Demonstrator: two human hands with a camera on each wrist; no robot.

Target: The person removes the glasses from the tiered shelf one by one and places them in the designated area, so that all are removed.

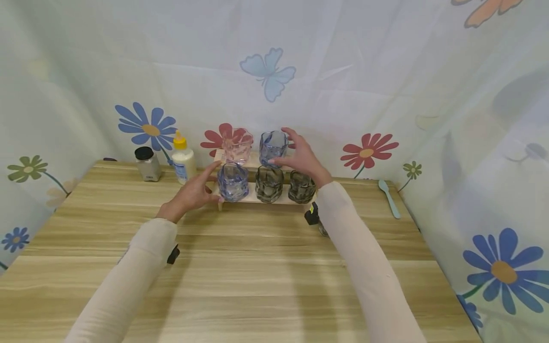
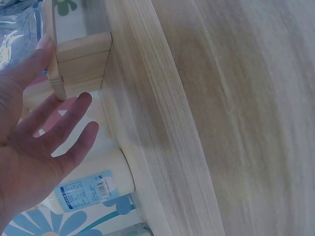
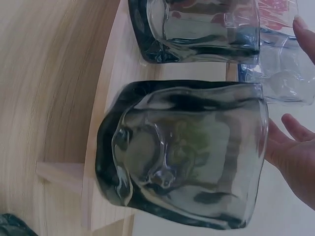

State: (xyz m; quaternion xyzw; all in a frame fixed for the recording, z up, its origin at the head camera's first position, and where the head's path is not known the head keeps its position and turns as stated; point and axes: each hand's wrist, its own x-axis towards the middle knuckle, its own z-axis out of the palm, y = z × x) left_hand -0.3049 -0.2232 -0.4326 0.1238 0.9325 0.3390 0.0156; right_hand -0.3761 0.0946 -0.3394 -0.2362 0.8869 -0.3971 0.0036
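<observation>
A two-tier wooden rack (image 1: pixel 280 194) holds several wavy glass tumblers. On its upper tier are a pink tumbler (image 1: pixel 237 146) and a blue-grey tumbler (image 1: pixel 272 145). My right hand (image 1: pixel 302 155) holds the blue-grey one from the right, its thumb across the front. Below stand a blue tumbler (image 1: pixel 233 183) and two dark grey tumblers, one in the middle (image 1: pixel 269 185) and one at the right (image 1: pixel 301 187). At the rack's left end is my left hand (image 1: pixel 195 191). In the left wrist view its thumb touches the board (image 2: pixel 50 49), while the other fingers are spread loosely.
Left of the rack stand a yellow-capped bottle (image 1: pixel 183 163) and a black-lidded jar (image 1: pixel 148 167). A pale blue spoon (image 1: pixel 389 198) lies at the right on the wooden table (image 1: pixel 240 286). A flowered curtain (image 1: pixel 343 85) hangs close behind the rack.
</observation>
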